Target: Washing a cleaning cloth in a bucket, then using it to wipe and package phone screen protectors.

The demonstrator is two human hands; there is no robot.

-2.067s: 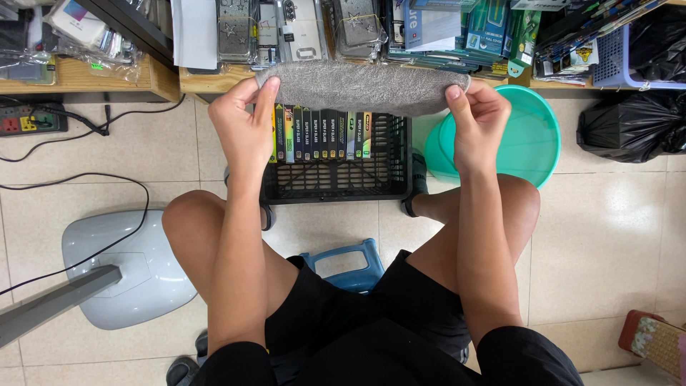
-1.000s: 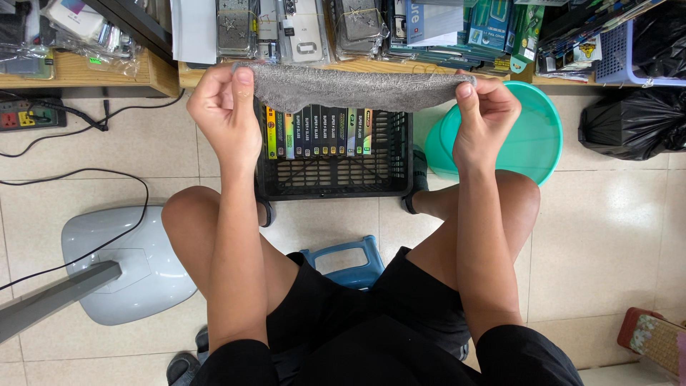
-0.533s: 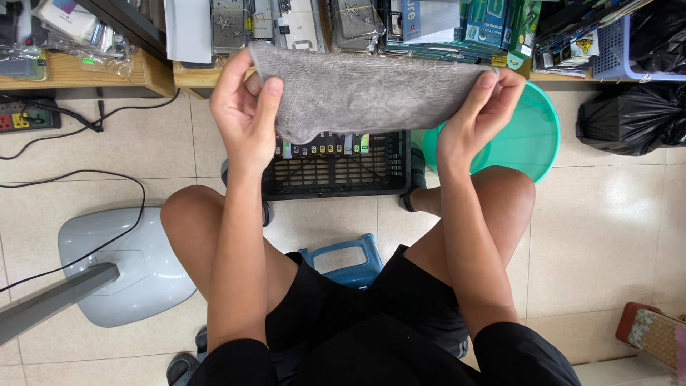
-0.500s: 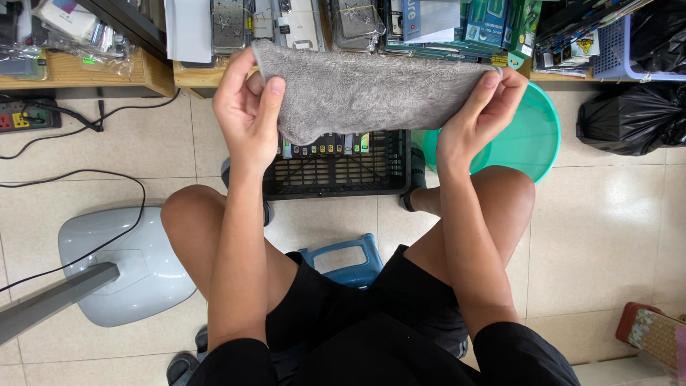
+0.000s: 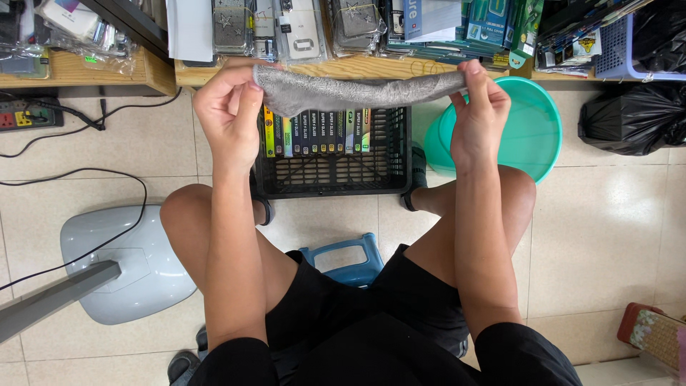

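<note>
Both hands, left hand (image 5: 230, 114) and right hand (image 5: 477, 107), pinched the grey cloth (image 5: 350, 91) taut, long axis side-to-side above the black crate (image 5: 332, 168).

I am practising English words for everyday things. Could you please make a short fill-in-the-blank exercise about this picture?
1. Both hands, the left hand and the right hand, hold a grey ____ stretched between them.
2. Under the cloth, a black plastic ____ holds a row of small flat boxes.
3. Beside the person's right knee stands a ____ basin.

Missing words: cloth; crate; green
</note>
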